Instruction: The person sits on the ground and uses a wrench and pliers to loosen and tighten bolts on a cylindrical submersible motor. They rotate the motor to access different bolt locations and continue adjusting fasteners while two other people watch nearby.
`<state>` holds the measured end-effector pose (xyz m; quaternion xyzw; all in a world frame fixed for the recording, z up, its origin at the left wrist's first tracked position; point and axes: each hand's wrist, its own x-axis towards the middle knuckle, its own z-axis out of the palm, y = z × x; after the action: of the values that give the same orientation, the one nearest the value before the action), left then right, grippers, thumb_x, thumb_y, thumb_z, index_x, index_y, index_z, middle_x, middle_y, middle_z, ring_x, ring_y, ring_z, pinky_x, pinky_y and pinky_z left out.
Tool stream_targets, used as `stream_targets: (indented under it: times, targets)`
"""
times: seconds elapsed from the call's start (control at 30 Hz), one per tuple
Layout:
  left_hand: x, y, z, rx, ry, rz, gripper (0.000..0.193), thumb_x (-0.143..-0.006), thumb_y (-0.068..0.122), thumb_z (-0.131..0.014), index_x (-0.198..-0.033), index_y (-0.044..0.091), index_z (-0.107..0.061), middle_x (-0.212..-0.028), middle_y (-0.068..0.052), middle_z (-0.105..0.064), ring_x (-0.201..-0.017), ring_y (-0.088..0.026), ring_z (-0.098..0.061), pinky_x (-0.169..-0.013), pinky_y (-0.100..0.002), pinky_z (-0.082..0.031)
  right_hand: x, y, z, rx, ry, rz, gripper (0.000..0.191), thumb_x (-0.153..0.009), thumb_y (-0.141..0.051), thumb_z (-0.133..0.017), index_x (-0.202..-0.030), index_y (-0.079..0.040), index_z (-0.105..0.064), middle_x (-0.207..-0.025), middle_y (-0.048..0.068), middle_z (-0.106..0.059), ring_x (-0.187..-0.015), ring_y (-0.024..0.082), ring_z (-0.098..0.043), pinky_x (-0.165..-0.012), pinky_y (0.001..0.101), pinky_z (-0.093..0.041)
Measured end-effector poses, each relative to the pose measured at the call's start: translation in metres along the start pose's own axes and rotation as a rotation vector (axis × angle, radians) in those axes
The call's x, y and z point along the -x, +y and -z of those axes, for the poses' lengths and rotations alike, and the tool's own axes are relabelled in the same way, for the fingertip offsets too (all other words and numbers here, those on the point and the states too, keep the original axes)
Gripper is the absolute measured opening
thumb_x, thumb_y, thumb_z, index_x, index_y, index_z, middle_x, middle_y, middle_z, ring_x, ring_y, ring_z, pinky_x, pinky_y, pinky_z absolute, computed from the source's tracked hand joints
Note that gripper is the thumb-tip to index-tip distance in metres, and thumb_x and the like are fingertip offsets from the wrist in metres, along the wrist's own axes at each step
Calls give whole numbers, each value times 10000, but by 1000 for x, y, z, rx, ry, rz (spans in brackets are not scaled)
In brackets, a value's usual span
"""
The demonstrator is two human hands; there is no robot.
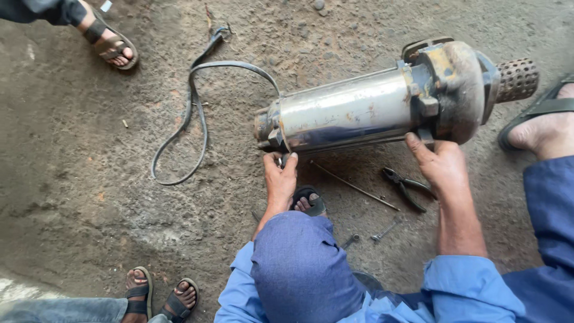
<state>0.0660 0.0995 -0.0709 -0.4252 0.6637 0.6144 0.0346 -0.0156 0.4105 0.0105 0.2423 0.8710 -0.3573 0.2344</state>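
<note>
1. We see a rough, dusty concrete floor (89, 179), stained and scattered with small stones; no walls show, only ground.
2. A submersible pump (359, 110) lies on its side across the floor, its shiny steel barrel running from a rusty cap at the left to a corroded housing and a perforated strainer (518, 79) at the right.
3. Our left hand (280, 176) reaches up to the cap end, fingers pinched around a small metal part there; what it is we cannot tell.
4. Our right hand (443, 164) is pressed against the underside of the housing, thumb up along it and fingers curled beneath, bracing it.
5. A black cable (194, 113) loops away from the cap over the floor.
6. Under the pump lie a thin metal rod (356, 186), pliers (408, 186) and a small spanner (385, 230).
7. Other people's sandalled feet stand at the top left (110, 45) and bottom left (158, 296); another sandalled foot (541, 128) rests just beside the strainer.
</note>
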Motion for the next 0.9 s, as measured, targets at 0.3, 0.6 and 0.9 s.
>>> stream_targets:
  times: [0.3,0.6,0.9]
  targets:
    - [-24,53,5,-274,114,-388,420,-930,399,-699,-1089,54,-519,-844,-129,-626,-754,-264,-624,-704,-427,-516,-31,-69,30,522,180,166,864,-1074,-739,-387,-1053,30,-782,-1029,397,-682,-1028,573,-639,-925,591,-499]
    - [-66,112,5,-603,90,-432,369,-968,499,-522,-1100,169,-622,-931,-241,-736,-926,-464,-696,-790,-548,-517,-86,-140,40,690,212,187,801,-1055,-687,-374,-1181,24,-720,-1163,327,-681,-1089,477,-645,-876,571,-502]
    - [-159,162,-5,-669,78,-388,374,-914,463,-522,-1109,177,-665,-1026,-231,-729,-994,-448,-686,-849,-536,-525,-116,-251,26,751,197,310,520,-1084,-500,-479,-1228,-72,-736,-1118,264,-737,-1006,452,-711,-820,575,-546]
